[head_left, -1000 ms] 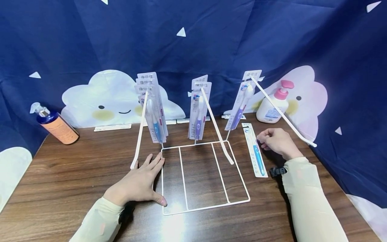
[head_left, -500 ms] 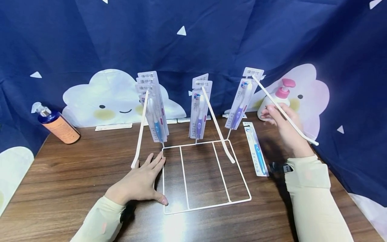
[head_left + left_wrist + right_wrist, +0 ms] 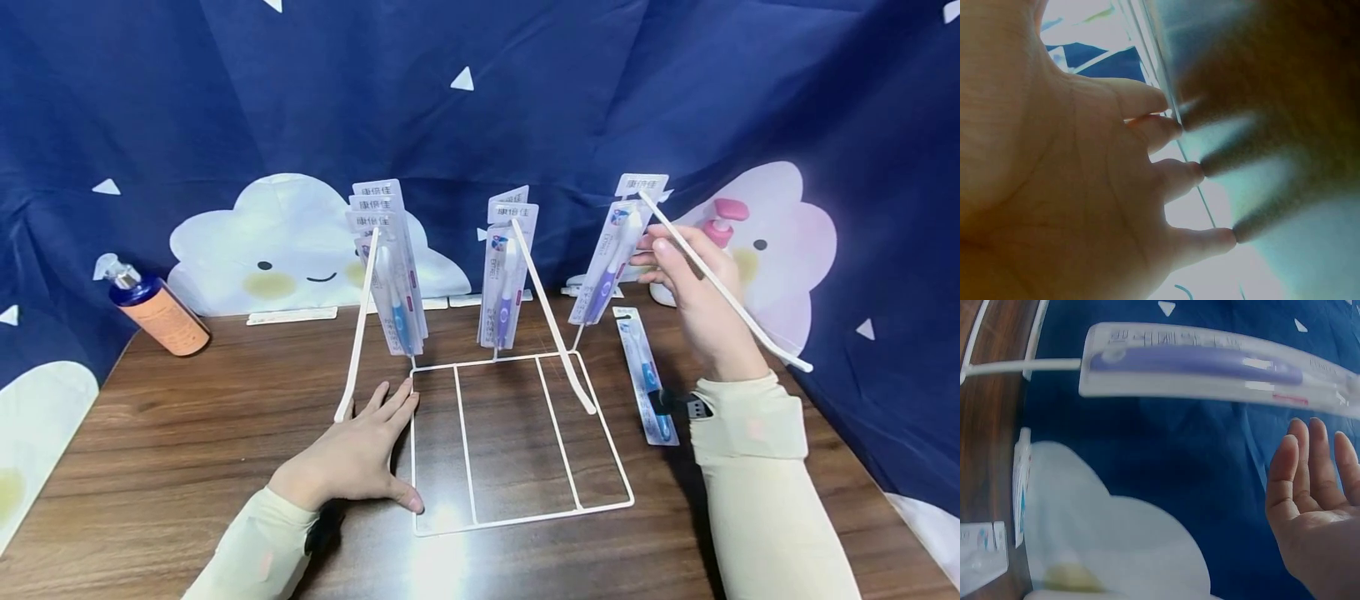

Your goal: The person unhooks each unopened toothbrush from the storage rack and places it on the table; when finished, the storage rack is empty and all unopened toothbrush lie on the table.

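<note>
A white wire rack [image 3: 517, 518] stands on the wooden table, with three long prongs slanting up from its base. Several toothbrush packs [image 3: 390, 267] hang on the left prong, two [image 3: 506, 275] on the middle one and a single purple pack [image 3: 609, 258] on the right one. My left hand [image 3: 352, 454] lies flat on the table, its fingers [image 3: 1172, 175] straight against the base's left wire. My right hand [image 3: 686, 283] is raised beside the right prong, fingers [image 3: 1310, 469] straight and holding nothing, just short of the purple pack [image 3: 1210, 369]. A blue toothbrush pack [image 3: 645, 375] lies flat on the table below it.
A blue and orange pump bottle [image 3: 157, 312] stands at the back left. A white bottle with a pink pump [image 3: 722, 227] stands at the back right, partly behind my right hand. A dark blue curtain closes off the back and both sides.
My right hand has risen from the table beside the flat blue pack to the purple pack on the right prong. My left hand has stayed flat.
</note>
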